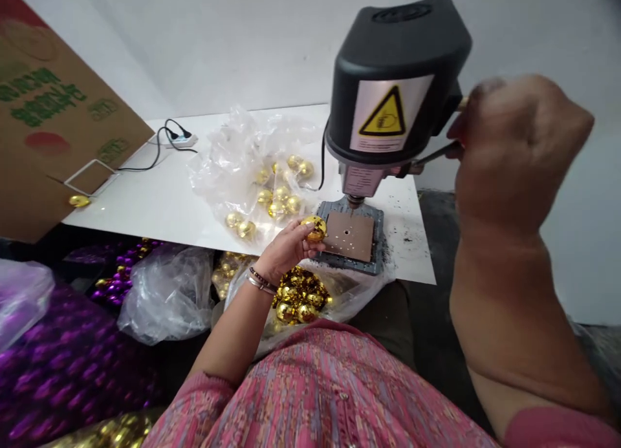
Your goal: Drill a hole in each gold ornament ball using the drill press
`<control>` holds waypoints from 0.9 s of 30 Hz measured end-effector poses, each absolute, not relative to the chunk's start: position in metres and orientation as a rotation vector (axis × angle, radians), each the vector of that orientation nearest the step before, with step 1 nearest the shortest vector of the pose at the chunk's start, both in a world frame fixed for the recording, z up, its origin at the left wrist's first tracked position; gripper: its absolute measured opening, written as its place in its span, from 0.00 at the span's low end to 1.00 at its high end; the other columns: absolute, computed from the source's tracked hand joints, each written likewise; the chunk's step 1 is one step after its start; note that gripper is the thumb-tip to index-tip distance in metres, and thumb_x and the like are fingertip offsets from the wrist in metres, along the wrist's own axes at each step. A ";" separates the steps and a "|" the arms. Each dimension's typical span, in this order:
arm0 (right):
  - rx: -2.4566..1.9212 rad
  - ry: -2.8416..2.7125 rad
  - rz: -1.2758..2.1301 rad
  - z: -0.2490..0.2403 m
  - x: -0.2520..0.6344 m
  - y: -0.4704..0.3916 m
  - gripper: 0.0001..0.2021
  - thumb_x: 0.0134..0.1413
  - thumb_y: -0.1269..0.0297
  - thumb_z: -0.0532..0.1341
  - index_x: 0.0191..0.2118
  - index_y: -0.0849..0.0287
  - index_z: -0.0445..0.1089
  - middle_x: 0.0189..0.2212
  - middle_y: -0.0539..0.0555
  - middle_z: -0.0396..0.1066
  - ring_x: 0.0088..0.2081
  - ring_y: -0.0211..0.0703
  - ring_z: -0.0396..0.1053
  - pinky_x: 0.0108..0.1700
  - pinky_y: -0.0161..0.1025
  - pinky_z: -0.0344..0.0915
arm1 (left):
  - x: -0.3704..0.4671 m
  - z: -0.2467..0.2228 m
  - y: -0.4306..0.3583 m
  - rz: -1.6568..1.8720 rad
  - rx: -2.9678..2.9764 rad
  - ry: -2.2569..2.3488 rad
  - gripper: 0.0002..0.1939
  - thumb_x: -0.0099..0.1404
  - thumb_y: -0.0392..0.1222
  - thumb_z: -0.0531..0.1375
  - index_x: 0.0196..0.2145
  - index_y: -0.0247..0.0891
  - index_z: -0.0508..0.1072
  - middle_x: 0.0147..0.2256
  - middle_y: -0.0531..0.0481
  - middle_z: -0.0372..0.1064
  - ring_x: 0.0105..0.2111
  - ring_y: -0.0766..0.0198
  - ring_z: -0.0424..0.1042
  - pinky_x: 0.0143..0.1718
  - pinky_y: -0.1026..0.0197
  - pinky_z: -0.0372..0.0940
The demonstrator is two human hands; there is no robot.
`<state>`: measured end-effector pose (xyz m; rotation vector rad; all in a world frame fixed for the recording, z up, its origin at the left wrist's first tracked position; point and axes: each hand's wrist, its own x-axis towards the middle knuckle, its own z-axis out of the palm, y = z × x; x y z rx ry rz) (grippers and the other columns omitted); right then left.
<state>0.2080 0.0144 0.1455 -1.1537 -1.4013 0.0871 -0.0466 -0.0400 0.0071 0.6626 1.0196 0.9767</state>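
My left hand (291, 246) holds a shiny gold ball (315, 229) between thumb and fingers, at the left edge of the drill press base (377, 213). A brown board (356, 234) with a small dark hole lies on that base, below the drill chuck (356, 201). My right hand (514, 138), blurred, is closed around a handle at the right side of the black drill press head (400, 47). Several gold balls (278, 209) lie in a clear plastic bag (218, 150) on the white table (165, 209).
More gold balls (295, 299) sit in a bag at my lap. Purple balls (53, 364) in bags are at lower left. A cardboard box (58, 112), a lone gold ball (79, 201) and a power strip (184, 139) with a black cable are on the left.
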 end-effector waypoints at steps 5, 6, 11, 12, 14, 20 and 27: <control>-1.281 -1.334 0.262 0.178 0.205 0.047 0.19 0.72 0.71 0.51 0.25 0.60 0.58 0.22 0.45 0.54 0.27 0.26 0.54 0.36 0.35 0.51 | -0.022 0.003 -0.028 0.956 0.884 1.197 0.23 0.64 0.50 0.76 0.50 0.38 0.75 0.35 0.54 0.77 0.24 0.74 0.71 0.26 0.69 0.62; -1.286 -1.327 0.288 0.180 0.204 0.050 0.19 0.73 0.72 0.51 0.25 0.60 0.56 0.22 0.45 0.53 0.27 0.25 0.54 0.36 0.35 0.52 | -0.018 0.004 -0.026 0.949 0.919 1.225 0.23 0.64 0.49 0.75 0.51 0.38 0.75 0.36 0.53 0.77 0.24 0.73 0.71 0.27 0.68 0.62; -1.214 -1.271 0.332 0.182 0.198 0.049 0.21 0.74 0.71 0.52 0.25 0.59 0.51 0.23 0.43 0.49 0.29 0.22 0.49 0.39 0.33 0.50 | -0.007 0.004 -0.014 0.886 1.043 1.298 0.22 0.62 0.45 0.75 0.51 0.38 0.75 0.35 0.54 0.76 0.25 0.72 0.69 0.29 0.67 0.66; -1.202 -1.260 0.337 0.181 0.197 0.049 0.21 0.74 0.71 0.51 0.25 0.59 0.50 0.23 0.43 0.48 0.29 0.21 0.49 0.39 0.32 0.50 | -0.005 0.004 -0.012 0.886 1.062 1.316 0.22 0.62 0.43 0.75 0.50 0.38 0.75 0.34 0.55 0.75 0.24 0.72 0.69 0.29 0.67 0.66; -1.198 -1.252 0.354 0.179 0.196 0.048 0.20 0.74 0.71 0.51 0.26 0.59 0.50 0.23 0.43 0.48 0.29 0.20 0.50 0.38 0.32 0.49 | -0.001 0.003 -0.007 0.883 1.105 1.354 0.20 0.62 0.40 0.74 0.49 0.37 0.74 0.32 0.56 0.73 0.23 0.73 0.67 0.27 0.67 0.64; -1.198 -1.296 0.354 0.182 0.198 0.046 0.20 0.75 0.67 0.48 0.26 0.57 0.48 0.24 0.45 0.43 0.29 0.19 0.49 0.37 0.33 0.46 | 0.004 0.002 0.000 0.787 1.222 1.371 0.16 0.61 0.39 0.72 0.46 0.37 0.76 0.30 0.56 0.71 0.22 0.72 0.64 0.24 0.68 0.61; -1.240 -1.327 0.362 0.187 0.197 0.038 0.20 0.73 0.67 0.44 0.25 0.57 0.45 0.26 0.47 0.41 0.30 0.20 0.40 0.39 0.33 0.45 | 0.008 0.001 0.000 0.697 1.406 1.460 0.27 0.57 0.40 0.75 0.54 0.37 0.80 0.39 0.51 0.79 0.34 0.64 0.74 0.37 0.63 0.71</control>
